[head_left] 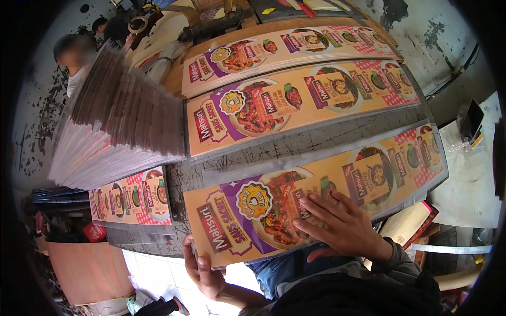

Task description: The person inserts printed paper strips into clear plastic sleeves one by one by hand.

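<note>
Right hand [342,224] with fingers spread and extended, clenching nothing, laid across the nearest printed strip [274,210] right of its middle. Left hand [206,271] at the lower left corner of the same strip, thumb against the edge, fingers curled alongside; pinching or only touching, cannot tell. Under and between the hands: the strip itself, long, orange-yellow, with purple band, round yellow badge and food pictures, slanting upward to the right. Clear plastic film [295,162] along its far edge.

Just beyond the hands, on a grey, scratched tabletop [178,205]: second strip [300,100] of like design, in clear plastic, roughly parallel to the first. Farther beyond: stack of similar strips [284,50].

Beyond and left of the left hand: tall fanned pile of plastic-sleeved sheets [121,121]. Nearer the left hand, at the foot of the pile: partly covered strip [132,197], pictures upward.

Well beyond the hands: red-handled tool [305,9], roll of tape [138,24]. Past the pile, far left: person in a light top [75,79]. Well right of the right hand: narrow metal strip [453,248]. Below and left of the left hand: brown panel [87,271], pale tiled floor [158,268].
</note>
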